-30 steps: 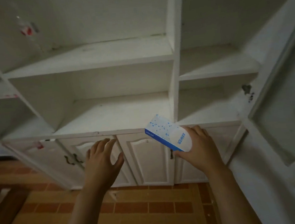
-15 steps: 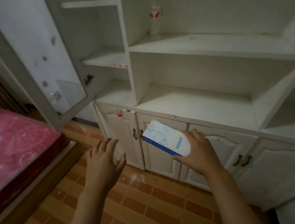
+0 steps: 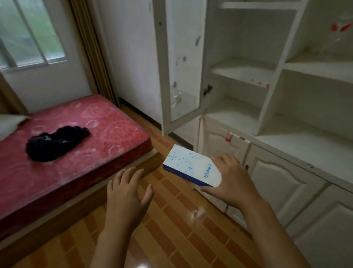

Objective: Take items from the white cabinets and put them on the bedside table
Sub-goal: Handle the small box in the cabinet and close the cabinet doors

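Right hand (image 3: 232, 182) grip: holds white-blue Anker box (image 3: 192, 166) by its near end, mid-air over tiled floor (image 3: 175, 230). Left hand (image 3: 126, 192) grip wide, fingers spread, holding nothing. White cabinets (image 3: 285, 167) at 2 o'clock; bed (image 3: 65, 147) at 10.

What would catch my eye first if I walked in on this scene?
Probably the white and blue box held in the right hand, in the middle of the view. Next, the red mattress on the left with a black bundle lying on it, and the open white cabinets on the right.
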A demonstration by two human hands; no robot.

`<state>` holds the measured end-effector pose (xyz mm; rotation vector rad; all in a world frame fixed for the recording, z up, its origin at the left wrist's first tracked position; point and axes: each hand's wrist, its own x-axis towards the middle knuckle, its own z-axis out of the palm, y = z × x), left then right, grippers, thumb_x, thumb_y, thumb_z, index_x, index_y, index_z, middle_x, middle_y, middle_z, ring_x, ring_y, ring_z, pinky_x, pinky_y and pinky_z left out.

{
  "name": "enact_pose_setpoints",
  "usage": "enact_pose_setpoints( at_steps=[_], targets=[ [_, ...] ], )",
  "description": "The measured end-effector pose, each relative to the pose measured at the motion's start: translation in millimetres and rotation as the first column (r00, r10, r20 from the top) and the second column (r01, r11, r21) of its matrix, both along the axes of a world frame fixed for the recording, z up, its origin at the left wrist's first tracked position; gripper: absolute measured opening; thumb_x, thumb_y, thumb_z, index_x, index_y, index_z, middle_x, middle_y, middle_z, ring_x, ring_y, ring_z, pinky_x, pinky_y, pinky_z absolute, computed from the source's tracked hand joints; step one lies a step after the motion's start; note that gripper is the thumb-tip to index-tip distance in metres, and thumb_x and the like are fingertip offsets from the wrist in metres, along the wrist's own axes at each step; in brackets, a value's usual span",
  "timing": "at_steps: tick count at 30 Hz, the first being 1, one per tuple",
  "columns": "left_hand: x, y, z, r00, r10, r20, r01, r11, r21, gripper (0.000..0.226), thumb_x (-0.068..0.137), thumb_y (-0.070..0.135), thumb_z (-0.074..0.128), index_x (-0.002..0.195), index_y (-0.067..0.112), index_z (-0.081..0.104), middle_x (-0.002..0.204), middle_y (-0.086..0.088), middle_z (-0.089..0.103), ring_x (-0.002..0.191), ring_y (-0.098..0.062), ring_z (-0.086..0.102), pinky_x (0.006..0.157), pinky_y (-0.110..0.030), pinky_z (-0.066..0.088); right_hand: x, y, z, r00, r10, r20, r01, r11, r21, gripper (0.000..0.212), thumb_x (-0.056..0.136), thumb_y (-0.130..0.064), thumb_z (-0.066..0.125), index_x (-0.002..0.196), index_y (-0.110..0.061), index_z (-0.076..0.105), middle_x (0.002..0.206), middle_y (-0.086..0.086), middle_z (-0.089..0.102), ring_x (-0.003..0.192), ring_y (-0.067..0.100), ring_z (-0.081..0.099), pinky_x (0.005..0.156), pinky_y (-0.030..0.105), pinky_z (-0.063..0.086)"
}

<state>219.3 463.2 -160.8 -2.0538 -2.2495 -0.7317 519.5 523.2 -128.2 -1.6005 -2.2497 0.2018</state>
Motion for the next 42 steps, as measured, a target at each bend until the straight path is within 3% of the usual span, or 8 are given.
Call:
enact_pose_setpoints(
  at_steps=[5, 10, 16, 20, 25, 34, 42],
  targets=[
    [-64, -14, -20, 0.987, 0.152, 0.045, -0.152, 0.988, -0.004, 0.058, 0.091, 0.056, 0.045, 0.137, 0.024, 0.061, 0.138, 0.0, 0.059, 0.133, -0.025, 0.047, 0.107, -0.052, 0.042, -86, 32, -11, 0.984, 0.177, 0.025, -0.177, 0.984, -0.013, 0.088, 0.071, -0.075, 0.075, 0.14, -0.031, 0.043, 0.129, -0.008, 0.051, 0.111, 0.009, 0.048, 0.081, 0.024, 0.041],
    [-126, -14, -40, 0.953, 0.296, 0.071, -0.294, 0.955, -0.034, 0.057, 0.09, 0.054, 0.046, 0.133, 0.021, 0.064, 0.136, 0.001, 0.059, 0.132, -0.025, 0.049, 0.105, -0.054, 0.044, -171, 79, -32, 0.947, 0.321, 0.007, -0.32, 0.946, -0.05, 0.077, 0.071, -0.078, 0.066, 0.132, -0.034, 0.048, 0.115, -0.013, 0.049, 0.103, 0.009, 0.049, 0.077, 0.036, 0.053],
    [-192, 18, -47, 0.898, 0.436, 0.068, -0.433, 0.9, -0.053, 0.057, 0.09, 0.053, 0.045, 0.132, 0.021, 0.065, 0.136, 0.002, 0.06, 0.131, -0.023, 0.05, 0.106, -0.051, 0.045, -269, 149, -47, 0.88, 0.474, -0.001, -0.472, 0.877, -0.089, 0.076, 0.076, -0.084, 0.06, 0.133, -0.036, 0.047, 0.111, -0.013, 0.047, 0.099, 0.01, 0.048, 0.072, 0.033, 0.05],
    [-236, 40, -38, 0.857, 0.514, 0.04, -0.511, 0.857, -0.067, 0.056, 0.09, 0.053, 0.045, 0.132, 0.021, 0.064, 0.134, 0.002, 0.06, 0.13, -0.023, 0.05, 0.105, -0.05, 0.045, -331, 188, -46, 0.821, 0.569, -0.036, -0.57, 0.815, -0.104, 0.077, 0.077, -0.081, 0.062, 0.135, -0.033, 0.049, 0.115, -0.011, 0.049, 0.105, 0.012, 0.048, 0.072, 0.031, 0.044],
    [-282, 41, -30, 0.778, 0.628, 0.006, -0.627, 0.777, -0.054, 0.055, 0.09, 0.052, 0.046, 0.131, 0.019, 0.065, 0.133, 0.0, 0.061, 0.129, -0.025, 0.051, 0.104, -0.05, 0.046, -413, 218, -53, 0.732, 0.68, -0.043, -0.68, 0.726, -0.102, 0.078, 0.077, -0.079, 0.06, 0.132, -0.025, 0.053, 0.112, -0.008, 0.05, 0.1, 0.015, 0.049, 0.079, 0.034, 0.05],
    [-372, -31, -33, 0.614, 0.789, -0.017, -0.788, 0.611, -0.074, 0.058, 0.092, 0.054, 0.042, 0.134, 0.02, 0.063, 0.137, 0.0, 0.058, 0.133, -0.022, 0.048, 0.108, -0.051, 0.044, -552, 189, -50, 0.562, 0.826, -0.045, -0.825, 0.556, -0.103, 0.074, 0.077, -0.077, 0.063, 0.131, -0.027, 0.054, 0.11, -0.009, 0.05, 0.1, 0.016, 0.051, 0.078, 0.036, 0.049],
    [-485, -155, -31, 0.47, 0.883, -0.003, -0.881, 0.469, -0.065, 0.051, 0.097, 0.05, 0.051, 0.142, 0.026, 0.056, 0.145, 0.003, 0.053, 0.138, -0.019, 0.042, 0.114, -0.049, 0.04, -694, 83, -36, 0.439, 0.898, 0.014, -0.896, 0.439, -0.064, 0.075, 0.079, -0.079, 0.059, 0.13, -0.025, 0.054, 0.11, -0.008, 0.05, 0.097, 0.015, 0.049, 0.081, 0.038, 0.049]
  ],
)
